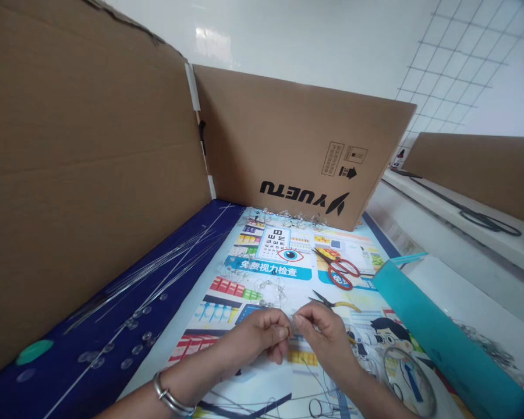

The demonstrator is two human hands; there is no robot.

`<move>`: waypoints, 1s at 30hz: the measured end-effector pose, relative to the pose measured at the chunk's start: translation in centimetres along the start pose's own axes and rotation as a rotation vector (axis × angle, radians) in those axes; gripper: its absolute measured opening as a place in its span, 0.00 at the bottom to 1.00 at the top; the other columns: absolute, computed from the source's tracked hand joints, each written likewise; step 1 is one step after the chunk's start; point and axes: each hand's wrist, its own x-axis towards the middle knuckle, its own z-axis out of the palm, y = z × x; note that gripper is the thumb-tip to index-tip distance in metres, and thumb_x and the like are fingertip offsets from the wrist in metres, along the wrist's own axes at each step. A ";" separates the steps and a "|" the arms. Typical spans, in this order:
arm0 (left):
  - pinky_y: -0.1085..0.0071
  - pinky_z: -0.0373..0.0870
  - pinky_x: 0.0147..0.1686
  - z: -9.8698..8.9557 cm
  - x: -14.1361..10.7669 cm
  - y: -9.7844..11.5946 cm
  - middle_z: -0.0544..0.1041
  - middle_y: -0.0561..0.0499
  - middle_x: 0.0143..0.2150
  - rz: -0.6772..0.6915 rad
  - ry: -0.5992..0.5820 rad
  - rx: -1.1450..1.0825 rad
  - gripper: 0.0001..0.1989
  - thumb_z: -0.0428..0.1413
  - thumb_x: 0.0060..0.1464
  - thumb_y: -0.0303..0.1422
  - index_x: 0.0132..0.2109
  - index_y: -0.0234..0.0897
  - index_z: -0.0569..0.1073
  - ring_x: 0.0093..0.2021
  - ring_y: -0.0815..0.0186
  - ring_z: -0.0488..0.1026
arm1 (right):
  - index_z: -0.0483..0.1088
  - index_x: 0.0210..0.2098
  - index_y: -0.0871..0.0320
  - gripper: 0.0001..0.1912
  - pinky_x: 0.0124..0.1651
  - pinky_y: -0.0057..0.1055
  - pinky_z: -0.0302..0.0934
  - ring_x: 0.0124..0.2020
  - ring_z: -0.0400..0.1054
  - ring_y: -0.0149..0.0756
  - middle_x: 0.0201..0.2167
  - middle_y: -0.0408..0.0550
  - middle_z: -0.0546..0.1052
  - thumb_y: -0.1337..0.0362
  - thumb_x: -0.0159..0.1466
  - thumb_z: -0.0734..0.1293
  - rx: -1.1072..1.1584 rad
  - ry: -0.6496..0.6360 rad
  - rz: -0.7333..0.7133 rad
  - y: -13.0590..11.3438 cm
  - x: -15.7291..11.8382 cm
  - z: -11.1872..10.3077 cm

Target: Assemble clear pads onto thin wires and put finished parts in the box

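My left hand (pixel 264 334) and my right hand (pixel 325 331) meet over the printed sheet, fingertips almost touching. Both are closed in a pinch, thumbs against forefingers. Something small and pale shows between them, too fine to make out. Just beyond the fingers lies a loop of clear beads and thin wire (pixel 271 291). Pliers (pixel 332 302) with yellow handles rest past my right hand. Farther off are red-handled scissors (pixel 343 272), blades apart. Below my hands, loose wires (pixel 248 402) cross the sheet, and a clear round dish or coil (pixel 410 381) sits beside my right forearm.
Long thin wires (pixel 157 262) and loose clear beads (pixel 135 321) lie on the blue surface at left, near a green disc (pixel 35 352). Cardboard walls (pixel 297 134) stand left and behind. A teal box (pixel 445 337) holding wire pieces is at right. Beaded wirework (pixel 288 219) lines the back.
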 end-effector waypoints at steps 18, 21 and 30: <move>0.78 0.42 0.16 0.6 -0.6 1.7 0.58 0.60 0.18 -0.071 0.111 0.081 0.14 0.52 0.51 0.41 0.27 0.37 0.62 0.16 0.76 0.48 | 0.70 0.42 0.54 0.11 0.34 0.27 0.60 0.32 0.68 0.33 0.31 0.43 0.75 0.61 0.60 0.62 -0.265 -0.238 0.062 0.2 1.2 -2.4; 0.77 0.41 0.16 0.3 -0.6 1.7 0.58 0.60 0.19 -0.077 0.144 0.088 0.14 0.52 0.51 0.43 0.28 0.37 0.63 0.16 0.76 0.47 | 0.68 0.47 0.57 0.18 0.42 0.34 0.58 0.42 0.66 0.42 0.40 0.52 0.73 0.59 0.59 0.63 -0.727 -0.255 0.077 0.6 1.6 -4.8; 0.77 0.41 0.17 -0.4 -0.2 1.2 0.57 0.60 0.19 -0.074 0.197 0.111 0.12 0.50 0.53 0.42 0.32 0.37 0.66 0.16 0.77 0.45 | 0.68 0.41 0.59 0.13 0.38 0.38 0.54 0.38 0.65 0.47 0.35 0.55 0.71 0.68 0.55 0.60 -1.258 -0.422 0.131 3.0 1.3 -6.1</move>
